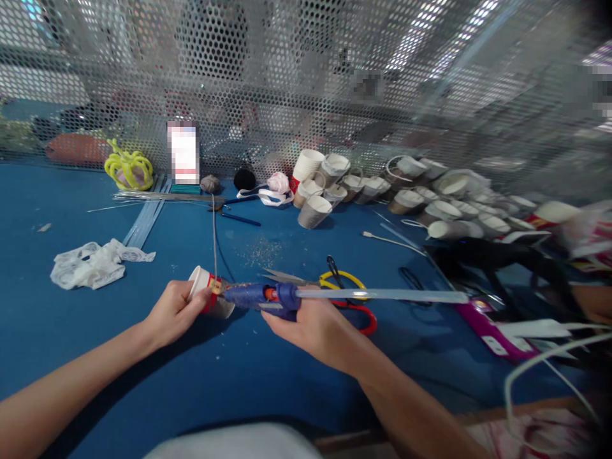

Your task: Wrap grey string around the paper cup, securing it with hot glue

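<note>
My left hand (179,311) is closed around a paper cup (199,280), tilted on its side with its white rim toward the upper left. Part of the cup is red, and its lower end looks wrapped in a greyish cord. A blue hot glue gun (287,299) is gripped in my right hand (318,328), its nozzle at the cup's side. From the gun's back a long clear glue stick (382,294) sticks out to the right. A grey cord (214,236) runs from the cup up to a small grey yarn ball (210,184).
Scissors (342,280) with yellow and red handles lie under the glue gun. Several cord-wrapped paper cups (315,212) stand along the back right. White lace (90,264) and spare glue sticks (146,220) lie left. A purple power strip (497,331) is at right, before a perforated metal screen (268,83).
</note>
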`<state>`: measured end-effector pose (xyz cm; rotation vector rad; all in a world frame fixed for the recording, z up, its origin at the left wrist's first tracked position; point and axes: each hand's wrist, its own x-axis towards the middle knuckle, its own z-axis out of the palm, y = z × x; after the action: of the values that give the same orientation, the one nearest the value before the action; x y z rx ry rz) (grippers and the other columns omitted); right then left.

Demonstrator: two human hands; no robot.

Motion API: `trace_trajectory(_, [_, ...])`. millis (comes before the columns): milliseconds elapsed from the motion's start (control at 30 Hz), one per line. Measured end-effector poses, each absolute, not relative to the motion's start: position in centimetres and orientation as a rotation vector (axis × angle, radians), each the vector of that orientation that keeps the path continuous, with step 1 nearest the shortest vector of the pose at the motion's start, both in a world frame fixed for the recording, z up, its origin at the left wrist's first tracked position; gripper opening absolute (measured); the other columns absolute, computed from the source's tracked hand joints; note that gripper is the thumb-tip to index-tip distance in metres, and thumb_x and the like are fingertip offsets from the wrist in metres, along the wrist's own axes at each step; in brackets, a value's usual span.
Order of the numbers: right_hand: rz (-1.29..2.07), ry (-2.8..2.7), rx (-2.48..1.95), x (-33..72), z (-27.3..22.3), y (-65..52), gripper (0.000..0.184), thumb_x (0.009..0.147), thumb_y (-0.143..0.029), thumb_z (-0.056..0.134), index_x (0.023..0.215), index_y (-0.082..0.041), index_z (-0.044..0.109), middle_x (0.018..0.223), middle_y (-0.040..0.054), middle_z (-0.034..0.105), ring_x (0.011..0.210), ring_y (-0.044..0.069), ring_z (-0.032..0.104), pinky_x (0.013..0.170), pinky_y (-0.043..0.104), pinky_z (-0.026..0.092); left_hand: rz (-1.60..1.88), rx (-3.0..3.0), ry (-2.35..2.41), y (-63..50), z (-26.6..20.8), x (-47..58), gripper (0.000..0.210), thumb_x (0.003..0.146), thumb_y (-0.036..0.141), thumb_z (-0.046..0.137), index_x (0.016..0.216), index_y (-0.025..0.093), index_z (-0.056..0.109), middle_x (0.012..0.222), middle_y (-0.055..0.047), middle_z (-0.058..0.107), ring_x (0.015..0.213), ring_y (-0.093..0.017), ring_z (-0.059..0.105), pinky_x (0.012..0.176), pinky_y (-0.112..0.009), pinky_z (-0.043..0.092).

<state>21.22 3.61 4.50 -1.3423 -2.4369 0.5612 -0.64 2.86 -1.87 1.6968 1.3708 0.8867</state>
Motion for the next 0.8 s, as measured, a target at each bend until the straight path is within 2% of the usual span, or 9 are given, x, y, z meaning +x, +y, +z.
trace_trajectory(200, [0.534, -2.427, -1.296, 21.13, 4.60, 3.66, 0.009, 0.070, -0.024, 0.046, 0.063, -0.018, 0.046, 0.057, -0.0015, 0.050, 0.053, 0.010, 0.044, 0.053, 0.022, 0.033, 0.900, 1.668, 1.371, 2.83, -1.57, -0.52, 0.033, 0.074, 0.031, 0.040, 0.055, 0.008, 0.055, 0.045, 0.000, 0.049, 0.043, -0.009, 0.041, 0.042, -0.019, 0.034])
trace_trajectory(400, [0.654, -2.432, -1.215, 21.11, 4.63, 3.15, 0.010, 0.070, -0.020, 0.047, 0.061, -0.018, 0.043, 0.054, -0.0038, 0.046, 0.048, 0.008, 0.040, 0.050, 0.020, 0.032, 0.867, 1.645, 1.338, 2.89, -1.21, -0.39, 0.033, 0.075, 0.028, 0.039, 0.059, 0.008, 0.059, 0.050, -0.002, 0.057, 0.046, -0.011, 0.047, 0.045, -0.019, 0.037])
trace_trajectory(800, [0.680, -2.450, -1.233, 21.07, 4.70, 2.80, 0.011, 0.071, -0.019, 0.047, 0.061, -0.018, 0.042, 0.054, -0.0036, 0.045, 0.048, 0.008, 0.040, 0.048, 0.021, 0.031, 0.834, 1.617, 1.395, 2.97, -1.43, -0.41, 0.036, 0.075, 0.031, 0.038, 0.055, 0.007, 0.056, 0.045, 0.000, 0.048, 0.043, -0.009, 0.038, 0.042, -0.020, 0.031])
